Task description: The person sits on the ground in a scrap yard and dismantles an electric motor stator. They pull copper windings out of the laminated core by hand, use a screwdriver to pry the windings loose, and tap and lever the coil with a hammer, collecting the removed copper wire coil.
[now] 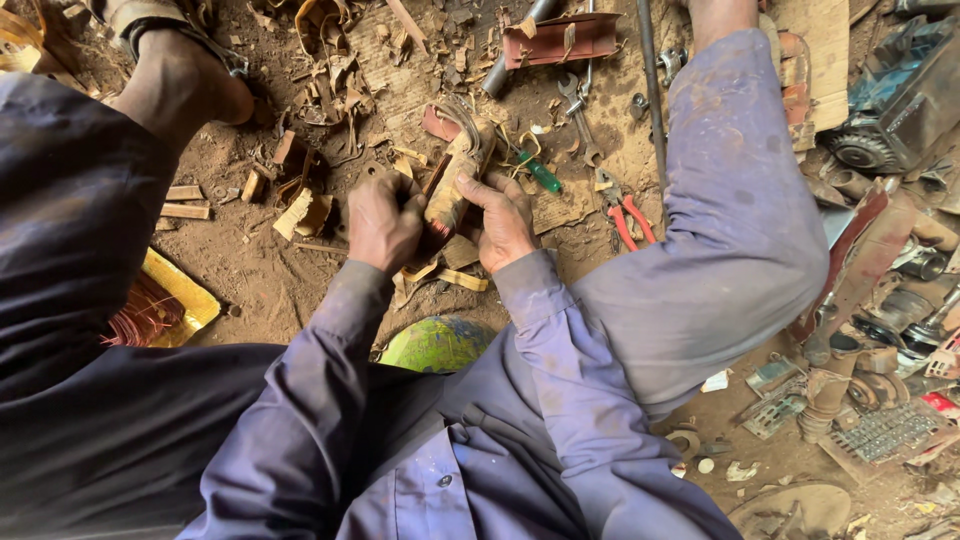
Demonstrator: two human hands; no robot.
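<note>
I sit low over a dirt floor in a blue work suit, knees spread. My left hand and my right hand both grip a bundle of tan paper strips and wire, held between them just above the ground. The left fingers are curled tight on its dark lower end. The right thumb and fingers press along its right side. A green-handled screwdriver lies on the ground just beyond my right hand.
Red-handled pliers and wrenches lie right of the hands. A reddish metal piece and a pipe sit farther up. Copper wire in a yellow tray is at left. Metal scrap piles up at right. A green-yellow round object sits below my arms.
</note>
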